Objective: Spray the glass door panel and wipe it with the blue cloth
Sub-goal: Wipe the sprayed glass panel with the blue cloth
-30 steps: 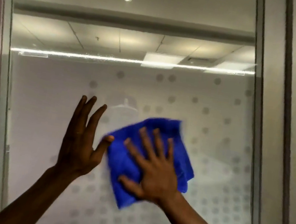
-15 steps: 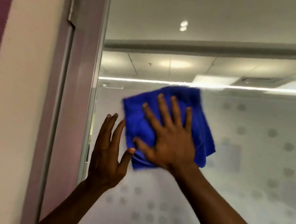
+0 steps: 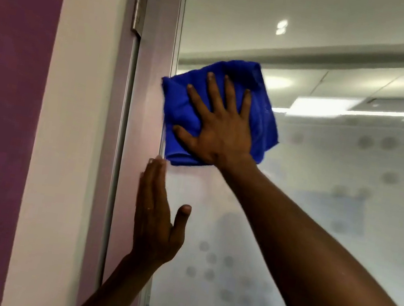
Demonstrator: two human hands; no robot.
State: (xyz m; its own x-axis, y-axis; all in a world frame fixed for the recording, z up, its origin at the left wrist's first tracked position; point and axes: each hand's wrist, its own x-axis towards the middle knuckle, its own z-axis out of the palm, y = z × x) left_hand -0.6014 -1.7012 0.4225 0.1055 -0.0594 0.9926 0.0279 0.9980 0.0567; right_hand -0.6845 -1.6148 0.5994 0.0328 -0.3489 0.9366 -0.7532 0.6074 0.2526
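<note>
Flat right hand [image 3: 221, 132] presses folded fuzzy blue cloth [image 3: 262, 114] on glass door panel [image 3: 325, 172]; left hand [image 3: 156, 219] released.

Soft indoor light, reflected ceiling glare

No readable text, label, brand, number or sign shows anywhere on the surfaces in view at this moment

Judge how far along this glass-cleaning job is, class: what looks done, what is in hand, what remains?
Done: no spray bottle is in view, so spraying seems finished. In hand: the right hand presses the blue cloth flat at the glass panel's hinge-side edge; the left hand rests open by the frame. Left: the dotted lower glass, probably.
</note>
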